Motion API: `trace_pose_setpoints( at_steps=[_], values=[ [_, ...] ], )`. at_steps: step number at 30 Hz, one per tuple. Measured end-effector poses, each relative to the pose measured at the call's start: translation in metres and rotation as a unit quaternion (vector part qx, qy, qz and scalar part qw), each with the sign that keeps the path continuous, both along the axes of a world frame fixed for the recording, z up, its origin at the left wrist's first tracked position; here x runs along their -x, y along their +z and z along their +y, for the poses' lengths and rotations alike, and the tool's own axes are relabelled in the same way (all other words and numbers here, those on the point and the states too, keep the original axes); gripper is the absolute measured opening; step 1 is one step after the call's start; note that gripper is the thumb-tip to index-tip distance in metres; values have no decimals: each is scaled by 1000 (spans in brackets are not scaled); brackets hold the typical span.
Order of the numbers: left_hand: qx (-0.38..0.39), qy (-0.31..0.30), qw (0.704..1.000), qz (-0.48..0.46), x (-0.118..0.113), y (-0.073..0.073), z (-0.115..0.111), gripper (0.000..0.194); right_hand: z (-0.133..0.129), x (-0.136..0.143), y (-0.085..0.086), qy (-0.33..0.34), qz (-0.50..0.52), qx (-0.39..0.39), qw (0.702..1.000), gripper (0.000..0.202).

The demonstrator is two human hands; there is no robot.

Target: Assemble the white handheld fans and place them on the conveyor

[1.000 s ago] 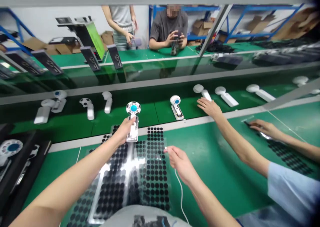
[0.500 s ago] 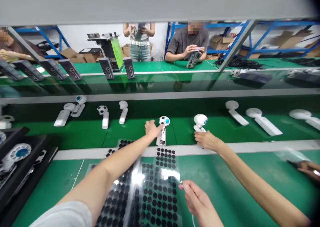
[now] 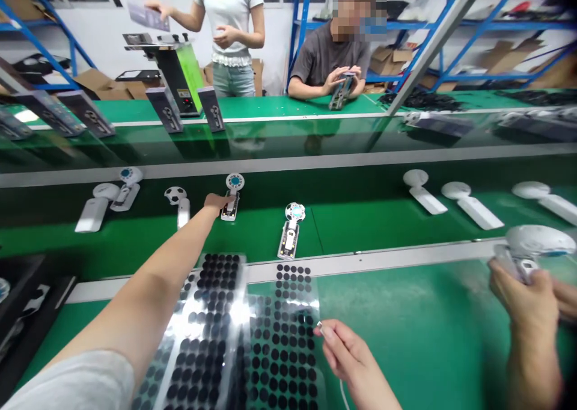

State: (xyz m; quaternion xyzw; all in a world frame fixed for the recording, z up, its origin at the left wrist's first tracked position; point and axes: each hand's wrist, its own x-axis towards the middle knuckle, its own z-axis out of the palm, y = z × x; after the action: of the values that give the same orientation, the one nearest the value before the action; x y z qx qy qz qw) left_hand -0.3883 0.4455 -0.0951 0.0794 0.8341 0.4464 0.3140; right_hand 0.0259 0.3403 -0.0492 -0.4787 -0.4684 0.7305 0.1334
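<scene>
Head view: the left hand (image 3: 218, 202) is seen stretched far forward onto the green conveyor belt (image 3: 360, 217), its fingers closed around the handle of a small handheld fan (image 3: 231, 195) with a blue centre. That fan lies at the far side of the belt, its round head pointing away from the person. The right hand (image 3: 345, 353) is held low, near the belt's near rail, thumb and forefinger pinched on the end of a thin white cable (image 3: 343, 392) — the cable runs down out of view.

A second fan (image 3: 291, 229), its casing open along the handle, lies untouched on the belt, just right of the held one and nearer the rail. Further left on the belt, a football-patterned fan (image 3: 179, 202) and two more white units (image 3: 106, 204) are noted. Right of centre, three closed white fans (image 3: 469, 202) lie apart from one another.

Clear sheets of black round pads (image 3: 252, 332) are spread on the bench on the near side of the belt, between the two arms.

At the right edge, a co-worker's hands (image 3: 525, 293) hold another white fan (image 3: 534, 244) — kept distinct from the person's own. Beyond the belt, two more people are observed at a far bench.
</scene>
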Motion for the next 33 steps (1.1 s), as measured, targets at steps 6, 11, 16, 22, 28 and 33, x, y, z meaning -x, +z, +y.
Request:
trace_pose_setpoints(
  at_steps=[6,11,16,22,28,33],
  values=[
    [-68,-68,991,-96,-43,19,3,14,-3,-7,12,-53,10,-25,998,36],
    [-165,-188,927,-280,-136,49,-50,14,-2,-2,25,-47,19,-125,991,28],
    [-160,-194,848,-467,-222,69,-118,24,-11,7,35,-47,41,-192,979,19],
    [-171,-215,846,-457,-255,79,-149,24,-24,9,45,-31,74,-199,977,16],
    [-184,-284,872,-355,-259,92,-162,30,-30,-1,52,14,38,-229,973,15],
    [-173,-350,873,-294,-259,102,-169,43,-35,-6,51,48,48,-218,974,15]
  ],
)
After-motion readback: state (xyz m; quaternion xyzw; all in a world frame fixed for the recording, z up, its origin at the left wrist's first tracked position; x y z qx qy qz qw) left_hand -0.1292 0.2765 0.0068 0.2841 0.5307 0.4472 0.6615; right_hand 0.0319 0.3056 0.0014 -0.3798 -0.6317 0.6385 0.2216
